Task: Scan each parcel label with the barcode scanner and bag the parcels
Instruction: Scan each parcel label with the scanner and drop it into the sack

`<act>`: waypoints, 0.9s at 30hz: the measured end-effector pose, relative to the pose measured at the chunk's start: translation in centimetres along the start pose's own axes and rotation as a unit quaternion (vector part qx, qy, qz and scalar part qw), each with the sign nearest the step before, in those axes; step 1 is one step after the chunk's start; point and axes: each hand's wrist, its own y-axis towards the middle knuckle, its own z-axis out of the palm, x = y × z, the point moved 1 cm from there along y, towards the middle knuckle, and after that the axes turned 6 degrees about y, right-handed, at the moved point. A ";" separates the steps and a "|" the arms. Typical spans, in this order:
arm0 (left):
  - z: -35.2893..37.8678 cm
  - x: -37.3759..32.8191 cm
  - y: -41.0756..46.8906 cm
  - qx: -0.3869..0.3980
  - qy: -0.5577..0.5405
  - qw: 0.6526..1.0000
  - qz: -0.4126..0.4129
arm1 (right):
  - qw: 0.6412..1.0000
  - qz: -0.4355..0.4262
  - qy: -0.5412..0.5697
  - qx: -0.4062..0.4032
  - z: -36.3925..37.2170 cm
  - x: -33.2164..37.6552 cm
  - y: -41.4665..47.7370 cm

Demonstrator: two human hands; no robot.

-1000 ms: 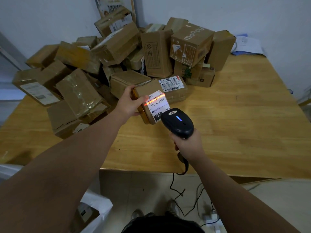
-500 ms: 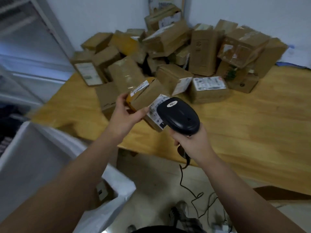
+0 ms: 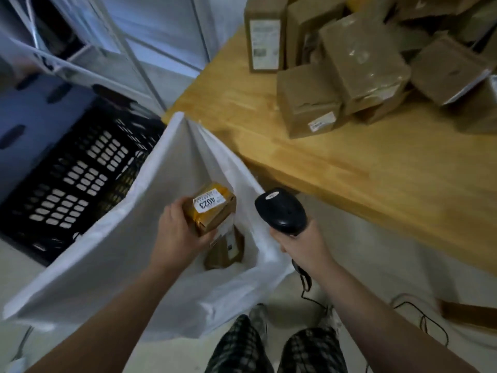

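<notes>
My left grip (image 3: 178, 235) held a labelled parcel (image 3: 215, 211) over the bag (image 3: 113, 238), one box (image 3: 226, 254) already inside. My right grip (image 3: 298, 246) clasped the scanner (image 3: 281, 211); many parcels (image 3: 363, 57) waited on the counter (image 3: 349, 179), upper right.

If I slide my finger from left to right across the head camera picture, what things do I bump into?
Black crate → left hand → parcel marked 4023 → barcode scanner → wooden table.
</notes>
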 end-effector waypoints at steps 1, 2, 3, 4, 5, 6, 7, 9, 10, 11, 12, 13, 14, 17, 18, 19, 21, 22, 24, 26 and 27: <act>1.4 1.1 0.4 0.020 0.022 1.000 -0.004 | 1.000 0.012 -0.010 0.002 0.6 -0.8 0.3; 3.0 2.2 0.7 0.045 0.042 0.998 -0.013 | 0.999 0.023 -0.024 0.003 1.2 -1.8 0.7; 4.8 3.4 1.1 0.068 0.063 0.995 -0.025 | 0.998 0.031 -0.048 0.004 1.7 -3.0 1.3; 6.6 4.7 1.6 0.088 0.088 0.992 -0.025 | 0.997 0.036 -0.068 0.003 2.3 -4.1 1.8; 8.4 6.0 2.1 0.106 0.122 0.987 -0.012 | 0.996 0.040 -0.084 0.007 2.9 -5.1 2.3; 10.2 7.1 2.6 0.130 0.170 0.977 0.004 | 0.994 0.046 -0.096 0.012 3.5 -6.1 2.9; 11.8 8.3 3.1 0.155 0.220 0.963 0.015 | 0.992 0.051 -0.110 0.018 4.0 -7.0 3.4; 14.6 10.5 4.1 0.205 0.293 0.934 0.032 | 0.989 0.048 -0.137 0.032 5.2 -8.9 4.6; 15.9 11.4 4.4 0.221 0.317 0.922 0.039 | 0.988 0.041 -0.144 0.036 5.7 -9.9 5.2; 17.3 12.3 4.7 0.227 0.342 0.911 0.050 | 0.987 0.037 -0.149 0.040 6.2 -10.9 5.8; 18.5 13.0 4.8 0.231 0.364 0.900 0.060 | 0.987 0.041 -0.151 0.041 6.7 -12.0 6.3; 19.8 13.7 4.9 0.233 0.382 0.892 0.069 | 0.986 0.047 -0.157 0.043 7.2 -13.1 6.8; 20.9 14.3 4.9 0.236 0.399 0.883 0.074 | 0.985 0.050 -0.162 0.045 7.7 -14.0 7.2; 23.6 16.1 5.1 0.282 0.431 0.855 0.060 | 0.979 0.049 -0.190 0.055 8.6 -16.3 8.1; 24.1 16.4 5.1 0.306 0.429 0.849 0.050 | 0.978 0.051 -0.196 0.057 8.7 -16.7 8.3; 24.4 16.5 5.1 0.320 0.422 0.847 0.036 | 0.976 0.052 -0.203 0.058 8.8 -17.0 8.4; 24.5 16.0 5.3 0.309 0.406 0.860 0.020 | 0.974 0.056 -0.214 0.052 8.8 -17.1 8.3; 24.3 15.3 5.5 0.295 0.396 0.869 0.021 | 0.974 0.059 -0.215 0.047 8.7 -16.9 8.1; 23.3 13.6 5.6 0.271 0.378 0.885 0.035 | 0.973 0.060 -0.219 0.038 8.3 -16.4 7.6; 21.9 11.7 5.7 0.220 0.326 0.917 0.070 | 0.974 0.057 -0.220 0.024 7.8 -15.5 6.9; 21.0 10.8 5.6 0.199 0.312 0.925 0.087 | 0.975 0.053 -0.215 0.016 7.4 -14.9 6.5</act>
